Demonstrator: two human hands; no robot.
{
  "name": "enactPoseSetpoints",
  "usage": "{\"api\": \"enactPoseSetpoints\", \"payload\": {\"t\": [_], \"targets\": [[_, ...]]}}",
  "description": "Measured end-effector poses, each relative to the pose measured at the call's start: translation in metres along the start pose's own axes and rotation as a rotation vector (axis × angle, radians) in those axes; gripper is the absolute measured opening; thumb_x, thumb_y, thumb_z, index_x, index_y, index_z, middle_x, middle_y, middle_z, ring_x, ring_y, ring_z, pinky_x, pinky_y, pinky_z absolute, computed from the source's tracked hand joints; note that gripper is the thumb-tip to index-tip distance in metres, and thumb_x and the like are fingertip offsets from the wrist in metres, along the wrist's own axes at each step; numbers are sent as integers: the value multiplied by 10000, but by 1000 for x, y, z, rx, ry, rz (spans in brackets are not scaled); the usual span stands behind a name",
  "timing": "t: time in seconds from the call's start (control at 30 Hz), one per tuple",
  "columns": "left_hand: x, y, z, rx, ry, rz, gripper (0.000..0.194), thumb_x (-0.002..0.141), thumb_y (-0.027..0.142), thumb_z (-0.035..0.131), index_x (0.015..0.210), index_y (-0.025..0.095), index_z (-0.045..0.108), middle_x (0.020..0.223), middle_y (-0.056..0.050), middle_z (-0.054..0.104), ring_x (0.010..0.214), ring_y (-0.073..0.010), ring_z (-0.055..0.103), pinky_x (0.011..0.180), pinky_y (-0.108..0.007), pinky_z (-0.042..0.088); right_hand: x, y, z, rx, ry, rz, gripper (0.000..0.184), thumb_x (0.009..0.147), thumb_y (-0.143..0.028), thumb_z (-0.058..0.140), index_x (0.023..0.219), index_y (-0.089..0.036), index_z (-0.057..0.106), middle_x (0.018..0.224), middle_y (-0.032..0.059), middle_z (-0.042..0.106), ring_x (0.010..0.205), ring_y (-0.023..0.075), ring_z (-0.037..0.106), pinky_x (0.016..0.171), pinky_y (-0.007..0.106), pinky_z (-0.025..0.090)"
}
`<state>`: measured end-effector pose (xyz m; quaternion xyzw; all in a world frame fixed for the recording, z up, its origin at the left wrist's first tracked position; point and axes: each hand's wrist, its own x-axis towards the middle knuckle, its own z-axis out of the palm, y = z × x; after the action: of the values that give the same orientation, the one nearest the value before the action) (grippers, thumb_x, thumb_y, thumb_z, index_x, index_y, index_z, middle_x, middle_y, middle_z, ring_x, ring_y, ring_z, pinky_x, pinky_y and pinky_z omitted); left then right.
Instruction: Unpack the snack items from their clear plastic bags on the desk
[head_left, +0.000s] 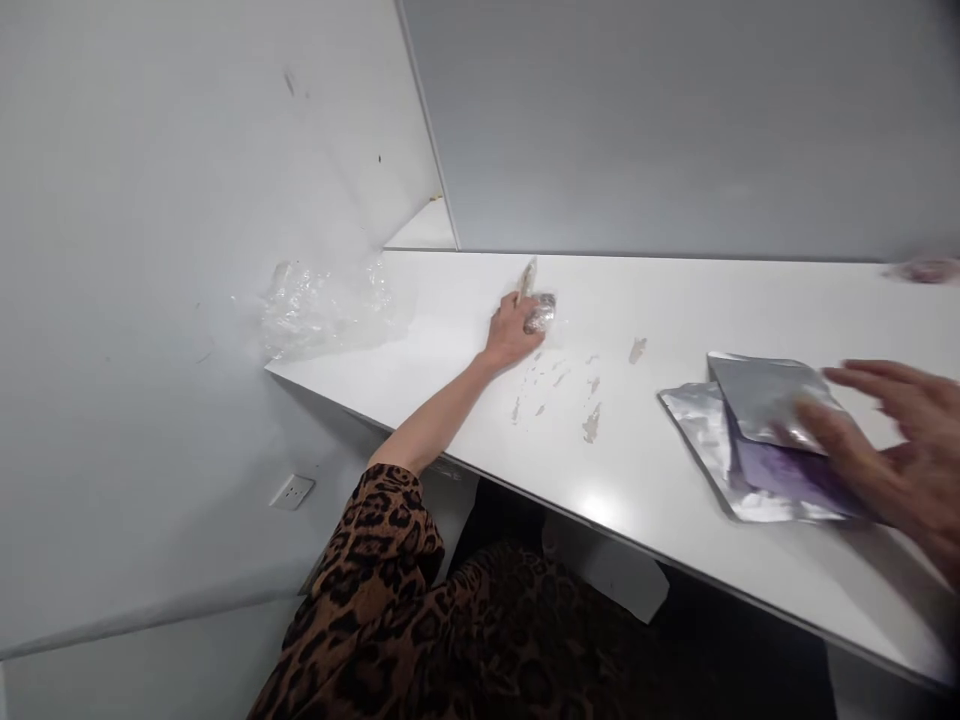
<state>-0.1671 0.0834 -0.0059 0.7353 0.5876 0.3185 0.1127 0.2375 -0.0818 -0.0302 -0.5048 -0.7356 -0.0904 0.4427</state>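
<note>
My left hand (514, 330) rests toward the back of the white table, its fingers closed round a small item in clear plastic wrap (541, 314). What lies inside the wrap is hard to make out. At the right, my right hand (904, 440) is blurred, with thumb and fingers apart, over the near side of some flat pouches. A small silver foil pouch (765, 395) lies on top. Beneath it are a purple pouch (787, 475) and a larger silver pouch (697, 415). Whether the right thumb touches the top pouch, I cannot tell.
Crumpled clear plastic (322, 310) lies at the table's left end against the wall. A grey panel (675, 130) stands along the back edge. Worn patches mark the white table (465, 400). At the far right edge sits a blurred pinkish item (930, 270).
</note>
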Motion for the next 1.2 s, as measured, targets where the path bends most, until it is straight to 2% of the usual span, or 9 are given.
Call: {"api": "enactPoseSetpoints", "payload": {"t": [0.13,0.23,0.4,0.47,0.53,0.67,0.83,0.93,1.2], "targets": [[-36,44,21,51,-72,58,619,780,198,791,1381,297,680,1619,-110,471,1547,-339,479,1320,-485,389,-3,-53,0,-20,-297,-318,412,1030,-515,556,1403,-423,705,1401,148,705,1355,468,613,1100,709,451],[-54,72,34,80,-133,103,638,808,231,784,1429,286,650,1660,-123,430,1566,-344,458,1325,-508,368,-7,-62,6,-96,-521,-392,308,1033,-370,516,1161,-332,793,1344,126,747,1400,422,597,1120,622,459],[-73,102,39,-8,-275,160,793,795,528,880,1495,291,592,1767,-142,300,1653,-420,311,1341,-600,292,0,-39,8,-263,-493,-212,306,984,-227,486,1039,-209,786,1242,223,754,1350,468,598,1033,677,473],[-76,106,37,-94,-353,168,954,720,676,904,1532,306,568,1803,-142,237,1685,-451,220,1345,-639,257,9,-38,9,-241,-449,-87,308,981,-253,491,1049,-175,781,1276,254,740,1363,489,578,1031,698,475],[-76,106,37,-210,-389,174,896,792,726,823,1539,292,583,1804,-146,247,1699,-424,201,1350,-610,265,20,-44,13,-103,-410,48,371,1002,-351,490,1154,-154,765,1313,252,731,1336,468,606,1052,676,495],[-71,101,48,-484,-227,117,480,1038,557,559,1346,240,746,1631,-129,528,1605,-295,433,1327,-429,359,45,-58,35,231,-330,378,575,997,-589,503,1349,-170,681,1373,226,706,1158,391,707,1001,593,578],[-62,97,54,-816,-80,-50,331,937,386,721,1177,176,810,1529,-127,640,1383,-277,646,1192,-382,506,71,-61,70,388,-333,655,786,863,-729,626,1432,-188,592,1464,242,628,1237,409,674,1020,590,584],[-59,95,46,-932,11,-144,368,967,428,690,1245,207,787,1408,-87,734,1341,-255,665,1145,-394,544,75,-62,85,455,-335,677,875,783,-788,708,1435,-221,574,1459,228,614,1224,401,670,1022,586,581],[-51,85,24,-410,205,-212,322,988,178,569,1239,246,758,1499,-75,650,1441,-199,593,1268,-377,435,67,-59,94,815,-296,711,973,510,-528,986,1348,-273,563,1395,148,580,1082,310,659,904,516,632]]}}
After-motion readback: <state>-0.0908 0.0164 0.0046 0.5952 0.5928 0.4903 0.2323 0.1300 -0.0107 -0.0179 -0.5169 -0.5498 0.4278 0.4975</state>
